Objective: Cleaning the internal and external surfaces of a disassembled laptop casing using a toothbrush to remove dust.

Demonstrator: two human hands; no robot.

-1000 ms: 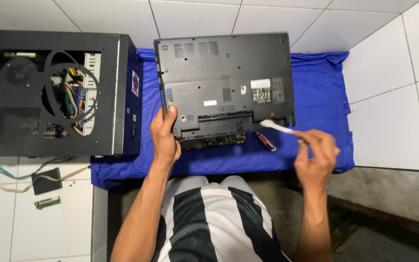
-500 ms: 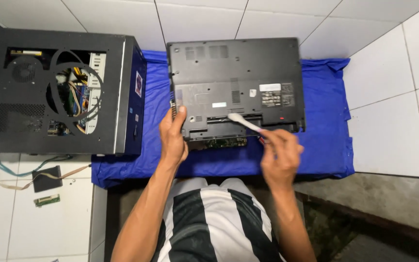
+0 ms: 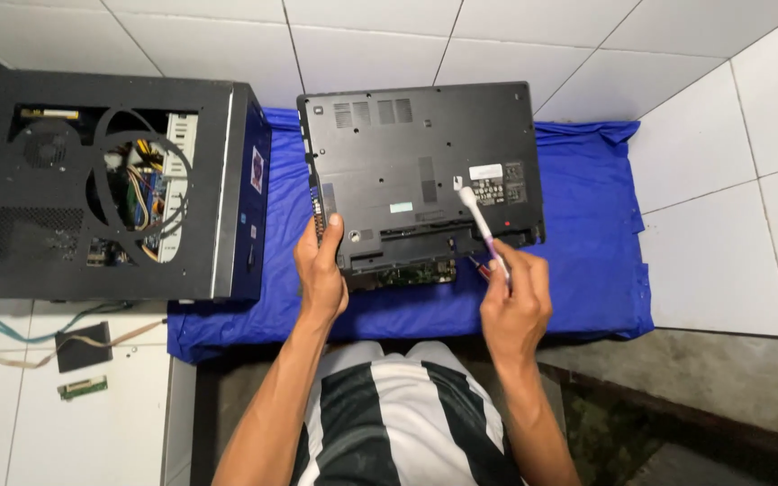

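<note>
laptop (image 3: 420, 171) upturned, dark underside showing; left hand (image 3: 321, 270) clasps its edge, right hand (image 3: 515, 301) grasps toothbrush (image 3: 482, 223).

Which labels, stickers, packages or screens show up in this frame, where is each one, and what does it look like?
White rectangular label: on the upturned black laptop base, right of centre, just above the toothbrush head.
Dark rectangular label with small white marks: directly below and right of the white one.
Pale blue-grey rectangular sticker: mid base, nearer the person.
Small pale sticker with reddish marks: on the side panel of the black desktop computer case.
No packages or screens visible.
</note>
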